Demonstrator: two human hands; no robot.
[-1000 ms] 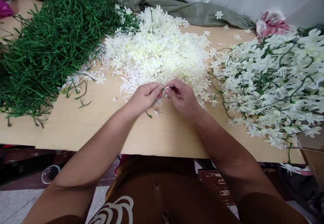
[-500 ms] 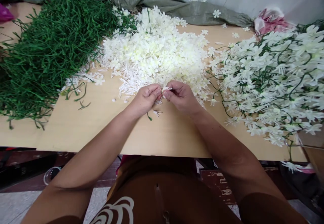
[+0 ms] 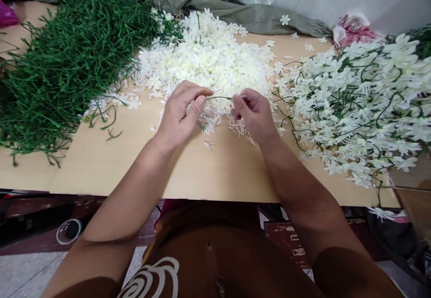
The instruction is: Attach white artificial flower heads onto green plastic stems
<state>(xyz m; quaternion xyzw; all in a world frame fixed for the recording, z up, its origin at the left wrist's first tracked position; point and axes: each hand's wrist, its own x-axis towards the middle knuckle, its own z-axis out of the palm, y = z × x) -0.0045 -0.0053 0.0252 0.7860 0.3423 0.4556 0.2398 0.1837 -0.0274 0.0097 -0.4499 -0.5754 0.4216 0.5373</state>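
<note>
A thin green stem (image 3: 220,97) stretches level between my two hands, over the near edge of the white flower pile (image 3: 215,60). My right hand (image 3: 251,109) is closed round its right end, where a bit of white shows at the fingertips. The stem's left end reaches the fingertips of my left hand (image 3: 183,109); thumb and fingers are bent there with a small gap between them, so whether they grip it is hard to tell. White stamen pieces (image 3: 209,145) lie on the table below.
Green stems (image 3: 74,60) are heaped at the left of the table (image 3: 134,163). Assembled white flowers on stems (image 3: 363,109) fill the right side. Grey-green cloth (image 3: 269,19) runs along the back wall, with a red and white bag (image 3: 353,31) near it.
My hands were together at a white flower; they have moved apart and slightly up. The green stem now shows between them, and my left hand's fingers have loosened.
</note>
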